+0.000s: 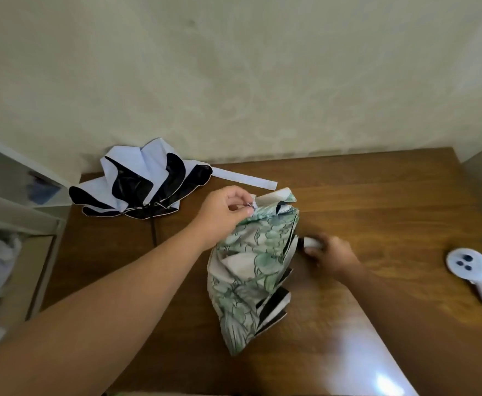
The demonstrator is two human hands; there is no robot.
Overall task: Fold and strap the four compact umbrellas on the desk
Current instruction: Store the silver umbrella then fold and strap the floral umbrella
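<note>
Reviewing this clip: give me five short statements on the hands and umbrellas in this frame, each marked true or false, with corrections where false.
1. The left hand pinches the top edge of the green-patterned umbrella. True.
2. The right hand lies flat on the desk, holding nothing. False: it grips the umbrella's white handle.
3. The blue-and-black umbrella is neatly strapped. False: its canopy lies spread loose, strap extended.
4. A white controller lies on the desk, at the right. True.
5. Four umbrellas are visible. False: only two show.
</note>
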